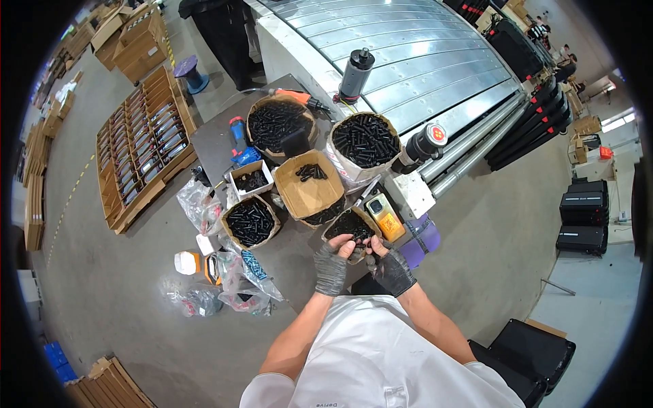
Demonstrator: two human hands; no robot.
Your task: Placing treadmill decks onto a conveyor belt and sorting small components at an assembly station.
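Note:
Both my hands wear grey gloves with bare fingertips and meet over the near edge of a small box [327,237] of tiny black parts [350,223]. The fingers of my left hand [333,264] are bent and pinched together. Close beside it, my right hand [390,264] also has its thumb and fingers drawn in. Whatever lies between the fingertips is too small and dark to name. Just beyond stands an open cardboard box [299,194] with a few black screws [311,172] in it. A phone with a yellow back [386,219] lies to the right of my hands.
Boxes of black screws [250,222] [366,141] [279,124] crowd the small table. A blue-and-red power tool [241,143], an orange tool [294,95] and clear plastic bags [238,285] lie around them. A roller conveyor [401,54] stands beyond, a partitioned tray [146,146] to the left.

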